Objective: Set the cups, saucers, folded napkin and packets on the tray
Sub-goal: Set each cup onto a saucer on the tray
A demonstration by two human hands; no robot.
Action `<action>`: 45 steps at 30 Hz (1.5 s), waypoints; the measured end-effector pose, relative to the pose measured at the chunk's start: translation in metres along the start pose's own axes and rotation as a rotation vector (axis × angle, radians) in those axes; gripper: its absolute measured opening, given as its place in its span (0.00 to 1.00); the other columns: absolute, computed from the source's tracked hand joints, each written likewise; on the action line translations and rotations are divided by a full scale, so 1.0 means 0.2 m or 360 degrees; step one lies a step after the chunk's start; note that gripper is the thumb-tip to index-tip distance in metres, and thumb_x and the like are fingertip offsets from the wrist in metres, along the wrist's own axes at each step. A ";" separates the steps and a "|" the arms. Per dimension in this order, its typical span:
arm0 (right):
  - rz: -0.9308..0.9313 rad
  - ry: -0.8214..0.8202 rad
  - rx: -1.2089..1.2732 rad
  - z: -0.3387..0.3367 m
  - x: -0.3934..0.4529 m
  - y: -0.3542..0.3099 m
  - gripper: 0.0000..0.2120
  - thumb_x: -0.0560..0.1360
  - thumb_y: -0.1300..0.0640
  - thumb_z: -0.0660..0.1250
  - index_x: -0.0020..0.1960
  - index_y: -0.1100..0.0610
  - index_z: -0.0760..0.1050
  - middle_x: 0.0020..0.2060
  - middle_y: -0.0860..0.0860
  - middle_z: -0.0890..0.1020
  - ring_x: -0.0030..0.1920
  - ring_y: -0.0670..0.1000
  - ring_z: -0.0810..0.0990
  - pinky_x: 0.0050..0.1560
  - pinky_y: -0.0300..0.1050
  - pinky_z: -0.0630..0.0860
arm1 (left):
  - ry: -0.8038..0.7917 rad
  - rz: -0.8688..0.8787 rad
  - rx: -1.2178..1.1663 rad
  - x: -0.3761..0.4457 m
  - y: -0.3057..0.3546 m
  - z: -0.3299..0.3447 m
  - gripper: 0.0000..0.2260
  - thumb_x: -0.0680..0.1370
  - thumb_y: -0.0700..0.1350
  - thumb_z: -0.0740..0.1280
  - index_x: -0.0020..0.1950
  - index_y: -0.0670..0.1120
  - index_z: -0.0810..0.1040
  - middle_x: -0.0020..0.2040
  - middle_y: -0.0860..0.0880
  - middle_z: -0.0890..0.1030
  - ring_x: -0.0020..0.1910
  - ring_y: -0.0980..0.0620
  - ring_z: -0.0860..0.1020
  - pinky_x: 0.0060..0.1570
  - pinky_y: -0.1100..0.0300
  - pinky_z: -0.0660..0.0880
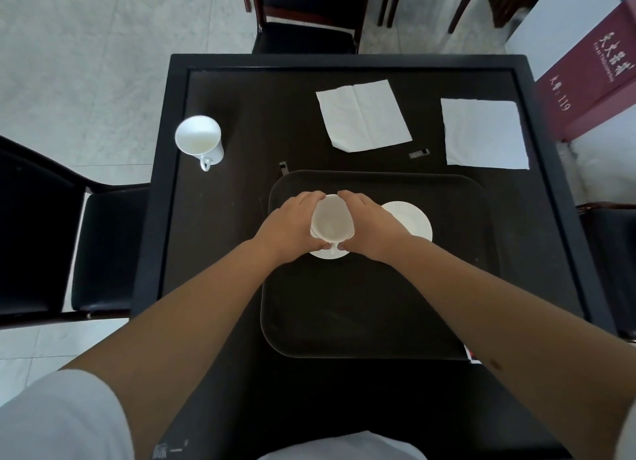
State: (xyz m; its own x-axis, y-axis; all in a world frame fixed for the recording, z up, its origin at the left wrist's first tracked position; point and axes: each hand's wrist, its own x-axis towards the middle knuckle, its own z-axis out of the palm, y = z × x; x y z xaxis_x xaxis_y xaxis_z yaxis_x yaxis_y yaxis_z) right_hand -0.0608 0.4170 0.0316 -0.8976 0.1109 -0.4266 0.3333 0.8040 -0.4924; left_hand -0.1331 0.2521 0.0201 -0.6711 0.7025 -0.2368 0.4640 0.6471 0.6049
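A dark tray (361, 304) lies in the middle of the black table. On its far left part a white cup (332, 224) stands on a white saucer (327, 254), its handle pointing toward me. My left hand (292, 225) and my right hand (370, 224) wrap around the cup from both sides. A second white saucer (413, 220) sits bare on the tray just right of my right hand. Another white cup (199, 139) stands off the tray at the table's left edge. Two white napkins (363, 115) (485, 134) lie flat beyond the tray. Two small dark packets (419, 154) (283, 168) lie near the tray's far edge.
Dark chairs stand at the far side (306, 15), the left (51, 239) and the right (612, 270) of the table. A maroon box (592, 74) sits off the table's far right corner. A small red-edged item (471, 356) peeks from under the tray's near right corner.
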 end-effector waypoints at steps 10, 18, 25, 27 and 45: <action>0.0062 -0.0066 -0.0312 -0.15 0.00 0.04 0.51 0.70 0.68 0.70 0.79 0.46 0.40 0.80 0.50 0.47 0.73 0.59 0.65 0.63 0.57 0.72 | 0.0104 -0.0065 0.0258 -0.08 -0.15 -0.18 0.49 0.69 0.62 0.74 0.80 0.48 0.51 0.80 0.47 0.57 0.77 0.45 0.55 0.72 0.41 0.62; -0.0057 0.0149 -0.0407 -0.19 0.27 -0.29 0.38 0.75 0.59 0.69 0.78 0.52 0.53 0.79 0.51 0.53 0.74 0.57 0.62 0.64 0.56 0.71 | 0.0352 -0.0242 0.0379 -0.10 -0.43 -0.48 0.42 0.73 0.61 0.70 0.79 0.47 0.54 0.80 0.46 0.58 0.78 0.43 0.57 0.70 0.38 0.61; -0.0295 0.0073 -0.0379 -0.01 0.63 -0.70 0.40 0.73 0.48 0.72 0.78 0.53 0.54 0.77 0.53 0.59 0.73 0.57 0.64 0.66 0.56 0.69 | 0.0405 -0.0390 0.0406 0.00 -0.67 -0.70 0.43 0.72 0.59 0.73 0.78 0.44 0.56 0.80 0.45 0.57 0.76 0.40 0.57 0.70 0.38 0.63; -0.0316 0.0091 -0.0289 0.07 0.73 -0.79 0.41 0.72 0.48 0.74 0.77 0.54 0.55 0.75 0.53 0.63 0.72 0.57 0.67 0.65 0.55 0.69 | 0.0377 -0.0445 0.0351 0.04 -0.74 -0.74 0.44 0.71 0.55 0.76 0.78 0.45 0.56 0.80 0.44 0.55 0.77 0.39 0.55 0.70 0.38 0.62; -0.0707 -0.0009 0.0017 0.07 1.12 -0.88 0.34 0.64 0.51 0.80 0.65 0.55 0.70 0.57 0.51 0.79 0.54 0.51 0.77 0.49 0.42 0.70 | 0.0335 -0.0245 -0.0125 0.17 -0.98 -0.85 0.31 0.67 0.48 0.79 0.67 0.52 0.72 0.58 0.54 0.79 0.55 0.51 0.76 0.52 0.60 0.72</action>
State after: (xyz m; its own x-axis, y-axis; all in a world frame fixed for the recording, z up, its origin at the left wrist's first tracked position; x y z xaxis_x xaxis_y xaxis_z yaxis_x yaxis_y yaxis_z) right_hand -0.3162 0.2923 0.0133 -0.9529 -0.2473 -0.1757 -0.0815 0.7668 -0.6367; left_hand -0.3456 0.0994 0.0218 -0.8397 0.5151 -0.1721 0.3063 0.7108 0.6332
